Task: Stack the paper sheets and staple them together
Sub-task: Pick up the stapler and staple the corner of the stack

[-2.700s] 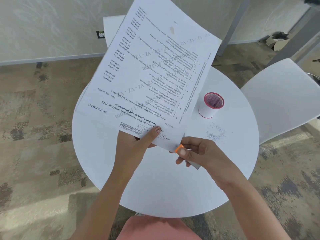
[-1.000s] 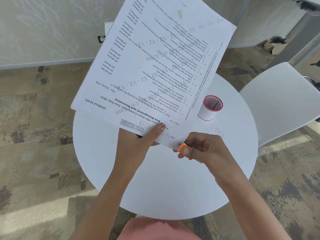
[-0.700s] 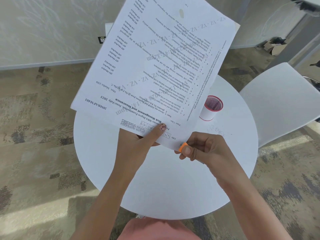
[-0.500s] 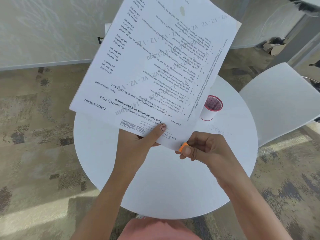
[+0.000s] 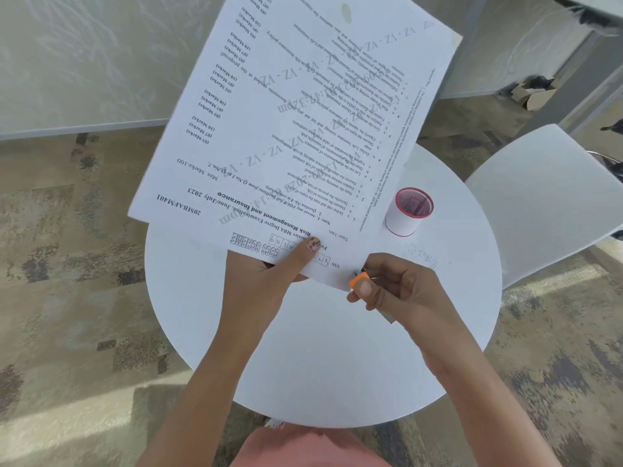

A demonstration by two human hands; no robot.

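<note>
A stack of printed paper sheets (image 5: pixel 296 123) is held up in the air above the round white table (image 5: pixel 320 365), its text upside down to me. My left hand (image 5: pixel 269 278) pinches the near edge of the stack, thumb on top. My right hand (image 5: pixel 394 284) is closed around a small stapler (image 5: pixel 359 280) with an orange front, set on the near right corner of the sheets. Most of the stapler is hidden inside my fist; a grey end sticks out below it.
A white cup with a red rim (image 5: pixel 408 212) stands on the table to the right of the sheets. A patch of small shiny bits (image 5: pixel 421 259) lies near it. A white chair (image 5: pixel 546 197) stands at the right, and patterned carpet surrounds the table.
The sheets have been lifted slightly higher and closer to the camera. My right hand with the stapler has stayed at the near right corner of the stack.
</note>
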